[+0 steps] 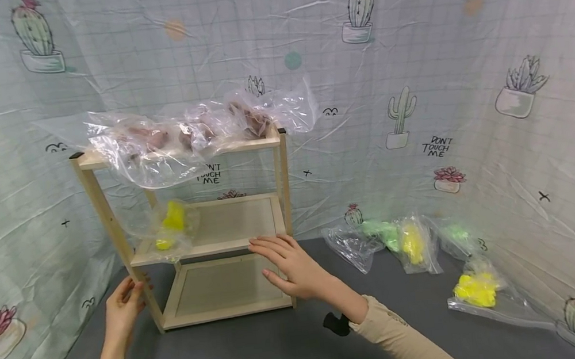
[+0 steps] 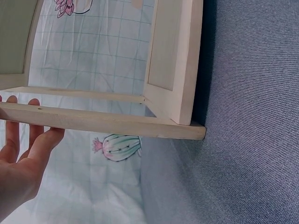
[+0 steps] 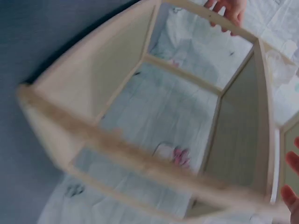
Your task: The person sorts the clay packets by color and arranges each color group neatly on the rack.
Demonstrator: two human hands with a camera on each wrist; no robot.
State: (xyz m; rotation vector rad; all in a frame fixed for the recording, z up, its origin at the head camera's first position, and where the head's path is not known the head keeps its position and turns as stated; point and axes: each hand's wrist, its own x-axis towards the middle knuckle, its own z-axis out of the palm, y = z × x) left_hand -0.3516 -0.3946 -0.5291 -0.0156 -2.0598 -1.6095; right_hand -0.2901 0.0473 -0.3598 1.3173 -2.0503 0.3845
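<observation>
Standing on the dark grey worktop [image 1: 242, 357], a light wooden rack [image 1: 221, 247] with three levels occupies the left half of the head view. The left hand [image 1: 123, 308] holds its left front post [image 2: 103, 122] in a closed grip, the thumb on one side and fingers round the other, below the middle shelf [image 1: 234, 222]. The right hand [image 1: 292, 263] has a wide grip, fingers extended and thumb apart, before the right end of that shelf; whether it touches the wood I cannot tell.

At the middle shelf's left end sits a clear bag with a yellow item [image 1: 174, 216]. Crinkled clear bags with brownish items [image 1: 197, 133] lie along the top shelf [image 1: 232, 147], one drooping over its front edge. The lowest shelf [image 1: 225, 289] rests near the worktop.

Well to the right, on the worktop, more clear bags hold green items [image 1: 383, 234] and yellow ones [image 1: 477, 290]. A pale curtain [image 1: 439, 26] printed with potted cacti surrounds everything.
</observation>
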